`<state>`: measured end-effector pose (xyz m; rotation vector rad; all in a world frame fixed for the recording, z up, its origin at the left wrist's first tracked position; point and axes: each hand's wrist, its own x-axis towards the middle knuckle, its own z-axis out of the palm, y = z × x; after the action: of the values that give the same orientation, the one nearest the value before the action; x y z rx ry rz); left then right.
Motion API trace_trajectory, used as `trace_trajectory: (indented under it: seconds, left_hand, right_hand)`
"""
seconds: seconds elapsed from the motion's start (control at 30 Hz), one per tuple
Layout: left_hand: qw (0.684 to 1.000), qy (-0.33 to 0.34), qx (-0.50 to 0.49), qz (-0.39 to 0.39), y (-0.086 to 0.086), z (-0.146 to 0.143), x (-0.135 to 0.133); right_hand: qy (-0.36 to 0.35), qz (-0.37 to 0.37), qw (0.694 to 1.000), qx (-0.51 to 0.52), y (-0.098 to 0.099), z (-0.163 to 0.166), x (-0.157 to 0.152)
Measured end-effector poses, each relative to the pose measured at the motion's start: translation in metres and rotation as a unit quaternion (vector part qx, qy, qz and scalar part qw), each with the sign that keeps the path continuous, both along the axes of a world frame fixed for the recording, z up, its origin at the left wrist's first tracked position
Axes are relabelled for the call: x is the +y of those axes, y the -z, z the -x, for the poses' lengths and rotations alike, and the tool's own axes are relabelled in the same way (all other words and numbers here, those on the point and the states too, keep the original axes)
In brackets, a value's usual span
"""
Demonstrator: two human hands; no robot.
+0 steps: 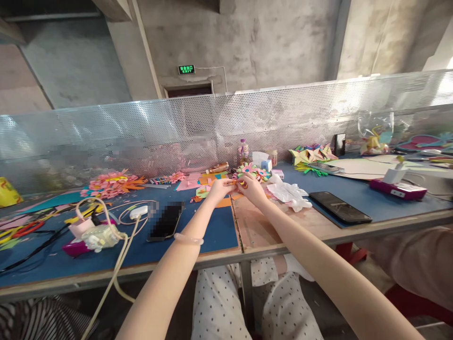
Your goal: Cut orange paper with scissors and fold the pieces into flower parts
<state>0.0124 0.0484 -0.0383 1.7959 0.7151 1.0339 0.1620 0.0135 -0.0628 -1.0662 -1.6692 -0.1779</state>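
Note:
My left hand (221, 189) and my right hand (250, 188) meet over the middle of the table, fingertips pinched together on a small orange paper piece (235, 183). Its exact shape is mostly hidden by the fingers. Just behind the hands lies a bunch of colourful paper flowers (252, 171). Left of my left hand are a green and pink paper cutout (203, 191) and orange paper sheets (223, 203). A crumpled white tissue (290, 192) lies to the right of my right hand.
Phones (340, 207) lie on both sides. Purple power strips (398, 189) with cables stand near the edges. Pink paper flowers (109, 184), a bottle (243, 152) and folded paper stars (313, 154) line the back, before a perforated metal screen (198, 123). Scissors (28, 229) lie far left.

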Motion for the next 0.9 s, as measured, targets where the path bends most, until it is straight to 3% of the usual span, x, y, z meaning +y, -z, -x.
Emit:
trace_trajectory:
  seconds: [0.9]
  left_hand:
    - [0.997,-0.036,0.042,-0.052,-0.0005,-0.0044,-0.0039]
  right_hand:
    - [0.041,0.006,0.999,-0.009,0.0029,0.0010,0.0026]
